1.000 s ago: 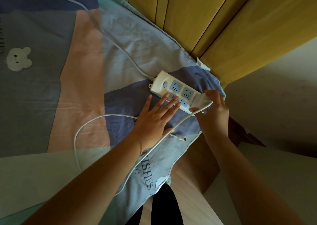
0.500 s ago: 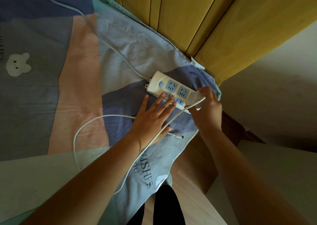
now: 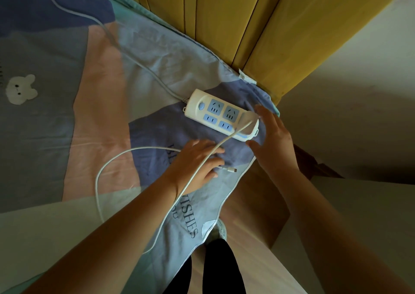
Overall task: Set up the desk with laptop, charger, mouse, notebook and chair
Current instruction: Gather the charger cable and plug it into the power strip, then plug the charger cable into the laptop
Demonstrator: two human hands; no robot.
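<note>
Right hand off white charger brick, now spread beside it; left hand flat; loose white plastic cable tip nearest left fingers.

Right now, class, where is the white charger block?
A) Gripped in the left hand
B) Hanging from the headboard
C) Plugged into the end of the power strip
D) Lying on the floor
C: the charger block sits in the end socket of the power strip, and the open right hand is just beside it.

The camera on my head looks steeply down, close over the bed corner before me.
</note>
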